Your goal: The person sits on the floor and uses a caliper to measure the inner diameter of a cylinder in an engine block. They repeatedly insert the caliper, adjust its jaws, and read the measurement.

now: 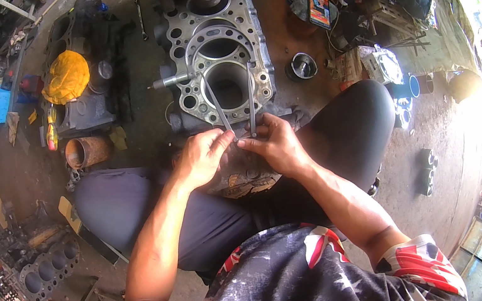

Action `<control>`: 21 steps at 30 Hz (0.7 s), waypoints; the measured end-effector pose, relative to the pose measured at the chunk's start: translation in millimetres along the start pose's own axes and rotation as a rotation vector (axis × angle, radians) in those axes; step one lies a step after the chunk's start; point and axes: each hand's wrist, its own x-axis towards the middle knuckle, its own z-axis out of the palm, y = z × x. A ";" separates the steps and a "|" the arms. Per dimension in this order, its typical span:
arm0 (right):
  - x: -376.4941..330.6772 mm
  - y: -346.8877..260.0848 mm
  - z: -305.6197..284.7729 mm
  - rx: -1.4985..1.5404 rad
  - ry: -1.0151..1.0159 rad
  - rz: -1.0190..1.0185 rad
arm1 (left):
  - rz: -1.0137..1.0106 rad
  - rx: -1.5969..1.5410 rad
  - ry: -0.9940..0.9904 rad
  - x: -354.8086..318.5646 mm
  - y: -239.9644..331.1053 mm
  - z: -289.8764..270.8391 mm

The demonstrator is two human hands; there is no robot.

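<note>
- Left hand [202, 157]: fingers pinched on the near end of one leg of a metal caliper [233, 104].
- Right hand [275, 143]: fingers pinched on the other leg, thumb tips of both hands nearly touching.
- Caliper: two thin legs reach away from the hands, tips set at the rim of a round cylinder bore [228, 85].
- Engine block [216, 59]: grey, on the floor just beyond the knees.
- Yellow cloth [66, 76]: left, over other parts.
- Piston [302, 67]: right of the block.
</note>
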 end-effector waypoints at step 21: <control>-1.5 0.3 1.0 -0.014 0.000 0.001 | -0.117 -0.064 -0.069 -0.6 7.2 -2.2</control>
